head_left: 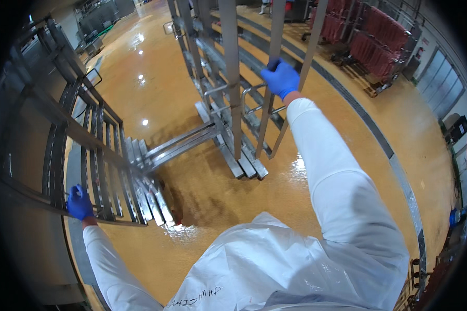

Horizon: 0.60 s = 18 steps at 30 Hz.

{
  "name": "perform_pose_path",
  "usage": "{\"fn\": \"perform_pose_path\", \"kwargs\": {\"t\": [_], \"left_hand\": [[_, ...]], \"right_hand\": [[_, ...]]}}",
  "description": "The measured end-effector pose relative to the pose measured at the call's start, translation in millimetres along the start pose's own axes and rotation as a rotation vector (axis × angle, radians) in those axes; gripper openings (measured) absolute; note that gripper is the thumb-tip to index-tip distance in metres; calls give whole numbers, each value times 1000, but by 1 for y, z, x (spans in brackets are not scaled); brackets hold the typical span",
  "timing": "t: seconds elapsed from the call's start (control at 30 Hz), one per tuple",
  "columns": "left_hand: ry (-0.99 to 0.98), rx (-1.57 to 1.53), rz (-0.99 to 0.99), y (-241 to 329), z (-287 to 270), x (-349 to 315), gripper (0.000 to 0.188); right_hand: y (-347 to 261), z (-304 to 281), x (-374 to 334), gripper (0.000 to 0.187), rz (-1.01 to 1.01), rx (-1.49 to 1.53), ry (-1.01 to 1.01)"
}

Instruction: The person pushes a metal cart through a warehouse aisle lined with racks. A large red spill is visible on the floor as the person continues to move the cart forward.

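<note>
1. Orange-brown flooring (127, 103), shiny with reflected lights, spreads beneath everything.
2. Bare-metal framework (233, 62) stands directly before the person: two tall, ladder-like sides, one at the left and one ahead, with low bars (181, 145) running between their feet.
3. Wheeled racks (379, 49) hung with reddish lengths stand well apart from it, at the upper right.
4. Dark drain channel (355, 106) curves through the floor on the right, between the framework and the wall.
5. White apron (244, 259) and sleeves cover the person's front and both arms.
6. Blue-gloved right hand (282, 79), arm outstretched, is clamped around an upright of the far side.
7. Blue-gloved left hand (80, 203) is at the near rail of the left side, fingers curled; whether they close round the metal cannot be told.
</note>
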<state>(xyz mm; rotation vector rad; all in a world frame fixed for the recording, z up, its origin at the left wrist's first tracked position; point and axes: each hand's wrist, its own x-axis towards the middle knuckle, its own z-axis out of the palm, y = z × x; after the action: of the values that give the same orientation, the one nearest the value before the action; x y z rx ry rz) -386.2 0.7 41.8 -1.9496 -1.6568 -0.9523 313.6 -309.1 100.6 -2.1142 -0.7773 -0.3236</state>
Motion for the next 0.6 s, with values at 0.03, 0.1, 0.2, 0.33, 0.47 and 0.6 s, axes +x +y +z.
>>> {"fn": "perform_pose_path", "kwargs": {"t": [0.03, 0.1, 0.2, 0.33, 0.47, 0.6], "left_hand": [[16, -43, -16, 5, -3, 4, 29], [78, -49, 1, 12, -11, 9, 28], [209, -70, 82, 12, -21, 20, 28], [62, 193, -87, 15, -33, 16, 33], [24, 218, -92, 6, -27, 6, 37], [-39, 220, -91, 14, -23, -10, 34]], "right_hand": [[-6, -5, 3, 43, 32, 5, -11], [-9, -13, 10, 43, 7, 2, 9], [-13, -24, 16, 46, -25, -31, 8], [-23, -33, 11, 51, -11, -47, -5], [-24, -39, 2, 54, -6, -61, -40], [-15, -36, -1, 55, -6, -95, -75]]}}
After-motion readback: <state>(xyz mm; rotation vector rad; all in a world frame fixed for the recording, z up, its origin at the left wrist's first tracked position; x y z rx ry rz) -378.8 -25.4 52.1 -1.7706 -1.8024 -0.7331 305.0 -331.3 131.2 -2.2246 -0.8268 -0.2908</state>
